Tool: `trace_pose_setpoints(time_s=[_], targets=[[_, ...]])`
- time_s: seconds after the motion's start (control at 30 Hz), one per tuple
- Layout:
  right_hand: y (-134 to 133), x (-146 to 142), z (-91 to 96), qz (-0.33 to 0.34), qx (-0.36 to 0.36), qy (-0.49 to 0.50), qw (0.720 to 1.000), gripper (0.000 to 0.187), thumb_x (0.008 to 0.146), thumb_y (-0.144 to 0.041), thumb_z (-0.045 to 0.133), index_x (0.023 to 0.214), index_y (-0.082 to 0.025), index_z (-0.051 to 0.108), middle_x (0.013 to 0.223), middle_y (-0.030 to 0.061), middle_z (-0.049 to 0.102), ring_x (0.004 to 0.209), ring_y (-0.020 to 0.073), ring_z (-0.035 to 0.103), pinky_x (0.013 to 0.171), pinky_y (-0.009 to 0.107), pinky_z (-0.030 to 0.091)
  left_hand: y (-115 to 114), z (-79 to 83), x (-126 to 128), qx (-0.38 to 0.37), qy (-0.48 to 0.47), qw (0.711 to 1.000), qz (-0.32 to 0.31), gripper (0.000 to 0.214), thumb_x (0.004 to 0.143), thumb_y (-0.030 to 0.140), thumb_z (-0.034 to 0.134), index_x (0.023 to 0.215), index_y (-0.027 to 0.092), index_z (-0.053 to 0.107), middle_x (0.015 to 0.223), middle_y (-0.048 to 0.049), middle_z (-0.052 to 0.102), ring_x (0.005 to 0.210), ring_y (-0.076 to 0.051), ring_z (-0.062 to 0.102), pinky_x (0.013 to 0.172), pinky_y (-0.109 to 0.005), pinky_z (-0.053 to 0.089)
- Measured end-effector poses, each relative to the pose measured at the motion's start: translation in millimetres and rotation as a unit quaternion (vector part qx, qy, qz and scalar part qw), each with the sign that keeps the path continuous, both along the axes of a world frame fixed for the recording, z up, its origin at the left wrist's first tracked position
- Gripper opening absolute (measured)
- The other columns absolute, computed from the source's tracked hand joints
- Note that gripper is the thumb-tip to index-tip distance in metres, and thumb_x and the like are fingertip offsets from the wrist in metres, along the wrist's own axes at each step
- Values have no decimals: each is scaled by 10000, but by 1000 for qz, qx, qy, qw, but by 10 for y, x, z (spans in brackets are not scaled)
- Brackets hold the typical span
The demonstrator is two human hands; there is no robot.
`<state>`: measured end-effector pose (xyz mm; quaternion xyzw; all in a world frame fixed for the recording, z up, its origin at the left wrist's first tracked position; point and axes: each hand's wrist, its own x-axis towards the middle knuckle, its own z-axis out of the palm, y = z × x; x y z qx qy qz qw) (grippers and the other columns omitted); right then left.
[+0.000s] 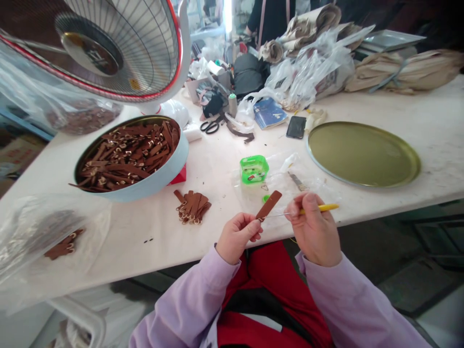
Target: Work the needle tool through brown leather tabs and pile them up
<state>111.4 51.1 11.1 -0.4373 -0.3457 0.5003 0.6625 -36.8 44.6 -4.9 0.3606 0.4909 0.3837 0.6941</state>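
Note:
My left hand (239, 233) is closed, pinching the lower end of a brown leather strap (268, 205) that points up and to the right. In my right hand (316, 231) is a thin metal pick with a yellow handle (329, 207). Its tip reaches the strap's pinched end, where a small metal ring partly shows; whether they touch I cannot tell. Just beyond the hands stands a green plastic tub (254, 170) on clear plastic film. A pile of brown straps with metal rings (193, 207) lies on the table to the left.
A large round tin (159, 180) full of brown straps stands at left under a fan (119, 53). To the right lies a round gold lid (366, 154). Scissors (210, 126), a phone (296, 127) and a blue booklet (268, 113) lie farther back. Plastic bags (308, 67) crowd the back.

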Motion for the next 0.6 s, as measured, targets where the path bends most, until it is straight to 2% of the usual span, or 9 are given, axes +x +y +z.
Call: trace_pose_setpoints(time_s=[0.23,0.37,0.47,0.53,0.6], targets=[[-192,-231,115,32,12,-24,999,249,838,-446,470,728,-231,531,548,-38,414,517,117,400,504,261,337,-251,181,-85,25,11,999,42,191,641,310,603,679,149,508,559,27,542,465,-54,445,486,-192,354],[-309,-189,175,-17,56,-13,998,269,860,-442,419,705,-240,506,536,-49,368,514,120,395,543,274,360,-360,221,-140,60,29,994,87,109,638,244,558,639,162,486,515,51,486,459,-55,405,480,-189,330],[-401,-173,190,-46,66,-91,993,287,867,-433,413,686,-230,505,538,-42,408,518,119,403,546,272,348,-435,256,-183,86,33,991,96,112,637,238,561,631,165,475,511,58,462,469,-55,393,487,-190,322],[-448,-214,189,20,47,-180,982,294,859,-427,436,662,-217,499,541,-35,442,516,118,405,532,270,334,-479,289,-212,92,25,992,78,142,647,274,571,658,164,482,532,50,482,481,-60,409,493,-195,332],[-470,-287,195,127,30,-254,958,309,842,-411,473,607,-210,469,525,-34,439,511,118,400,520,270,325,-515,327,-249,97,27,993,58,186,650,319,586,691,156,505,551,40,500,491,-65,420,495,-201,337]])
